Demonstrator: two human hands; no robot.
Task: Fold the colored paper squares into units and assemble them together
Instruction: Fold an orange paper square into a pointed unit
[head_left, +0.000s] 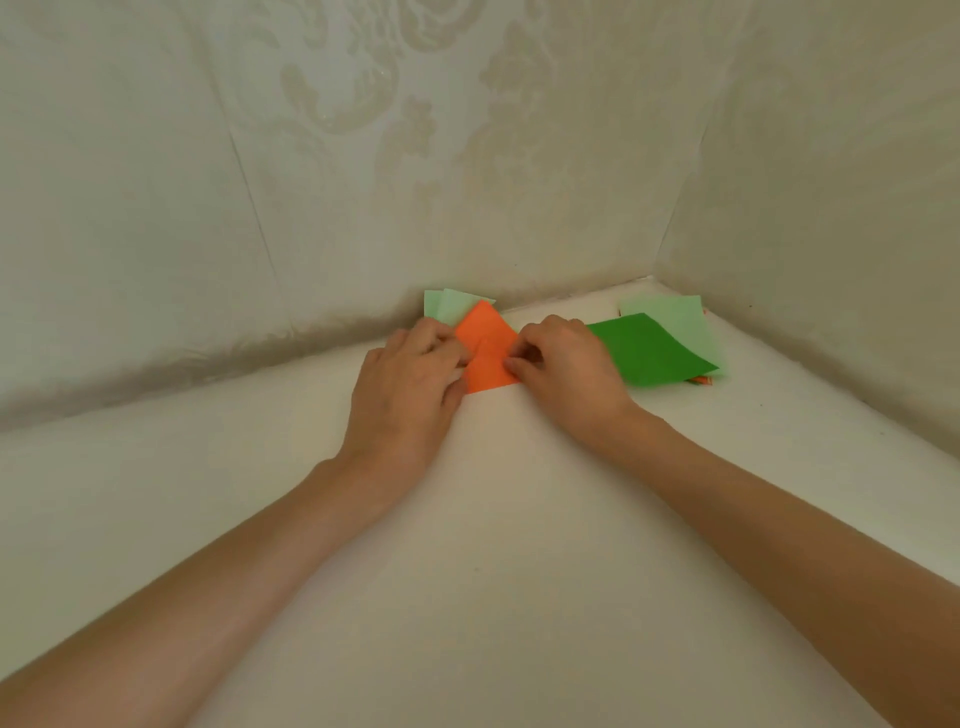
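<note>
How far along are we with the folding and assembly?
Early. Done: two pale green pieces lie behind, seemingly folded. In hand: the left hand and right hand pinch the orange paper mid-fold. Left: the dark green sheet and the pale green sheet under it lie unfolded; nothing is joined yet.

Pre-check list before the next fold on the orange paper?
1. Both the left hand and right hand on the orange folded paper: ok.
2. Crease edges aligned: cannot tell, hands cover them.
3. Orange tip clear of pale green folded pieces: not ok, overlaps them in view.
4. Right hand clear of dark green paper square: cannot tell, hand hides its corner.
5. Spare pale green sheet beside right hand: ok.
</note>
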